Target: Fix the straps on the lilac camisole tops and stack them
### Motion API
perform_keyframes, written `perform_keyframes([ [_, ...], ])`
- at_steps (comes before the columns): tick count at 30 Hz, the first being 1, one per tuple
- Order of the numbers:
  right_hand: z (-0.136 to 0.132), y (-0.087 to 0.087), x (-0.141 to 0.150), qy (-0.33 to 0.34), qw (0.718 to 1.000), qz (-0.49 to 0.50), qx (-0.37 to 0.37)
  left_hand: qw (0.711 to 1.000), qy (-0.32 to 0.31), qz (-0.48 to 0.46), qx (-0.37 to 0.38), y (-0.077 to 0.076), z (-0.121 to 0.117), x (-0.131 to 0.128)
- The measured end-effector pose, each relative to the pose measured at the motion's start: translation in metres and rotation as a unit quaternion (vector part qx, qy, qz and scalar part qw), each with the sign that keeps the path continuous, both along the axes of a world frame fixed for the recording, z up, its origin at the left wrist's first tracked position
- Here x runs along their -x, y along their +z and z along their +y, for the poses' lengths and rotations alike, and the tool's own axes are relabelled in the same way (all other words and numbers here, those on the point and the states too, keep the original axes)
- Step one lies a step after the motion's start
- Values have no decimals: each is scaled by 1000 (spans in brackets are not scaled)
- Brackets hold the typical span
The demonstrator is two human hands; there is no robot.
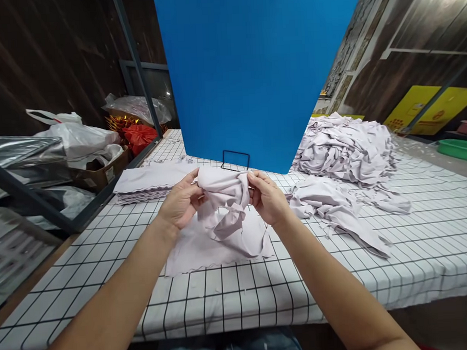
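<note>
Between my two hands hangs a crumpled pale lilac piece of fabric (224,188), lifted above the table. My left hand (183,200) pinches its left edge with thumb and fingers. At the right edge, my right hand (268,196) grips the cloth the same way. The lower end of the piece droops in a loose curl. Beneath it a flat fabric panel (194,251) with a wavy edge lies on the checked tablecloth (239,303). Just beyond my left hand sits a neat stack of folded fabric pieces (152,178).
A large blue board (244,76) stands upright behind my hands, with a black wire stand (236,159) at its foot. To the right lie a loose fabric bunch (331,201) and a big fabric heap (348,147). A metal frame (135,55) and bags (81,140) border the left.
</note>
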State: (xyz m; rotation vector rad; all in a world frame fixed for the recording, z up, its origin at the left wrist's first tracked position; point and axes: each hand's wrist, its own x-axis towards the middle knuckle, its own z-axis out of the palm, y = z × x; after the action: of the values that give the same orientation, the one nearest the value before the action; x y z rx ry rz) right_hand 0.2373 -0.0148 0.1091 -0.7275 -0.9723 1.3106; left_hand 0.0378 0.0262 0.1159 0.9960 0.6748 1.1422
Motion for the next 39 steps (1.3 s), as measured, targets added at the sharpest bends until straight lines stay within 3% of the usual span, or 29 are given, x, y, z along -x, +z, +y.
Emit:
perform_keyframes([
  [6,2,3,1,-46,999,14,1,992,-110,10,68,8,-9,10],
  [10,3,7,-4,-105,994,-31,-23,965,-252,70,22,9,-10,26],
  [12,2,11,-11,-139,989,-38,-34,949,-284,138,-23,9,-3,40],
  [14,0,17,-17,-176,983,-37,-46,941,-218,250,-65,10,5,51],
  [17,-5,25,-15,-189,980,-38,-39,898,39,414,-143,14,5,52],
  [19,-7,30,-4,-148,988,-41,-33,862,144,434,-217,18,-9,38],
  [24,-8,36,28,-44,991,-92,-87,861,57,363,-351,29,-47,-15],
  [29,-4,39,26,-64,970,-186,-146,898,104,286,-318,36,-34,-22],
  [32,0,28,17,-91,938,-285,-173,929,110,248,-252,44,-26,-13],
  [34,0,15,12,-75,911,-371,-166,940,134,220,-224,53,-23,-7],
  [36,-2,1,6,-4,878,-453,-158,931,178,227,-225,64,-19,0],
  [39,-9,-11,-6,142,816,-528,-188,893,259,300,-213,79,-8,19],
])
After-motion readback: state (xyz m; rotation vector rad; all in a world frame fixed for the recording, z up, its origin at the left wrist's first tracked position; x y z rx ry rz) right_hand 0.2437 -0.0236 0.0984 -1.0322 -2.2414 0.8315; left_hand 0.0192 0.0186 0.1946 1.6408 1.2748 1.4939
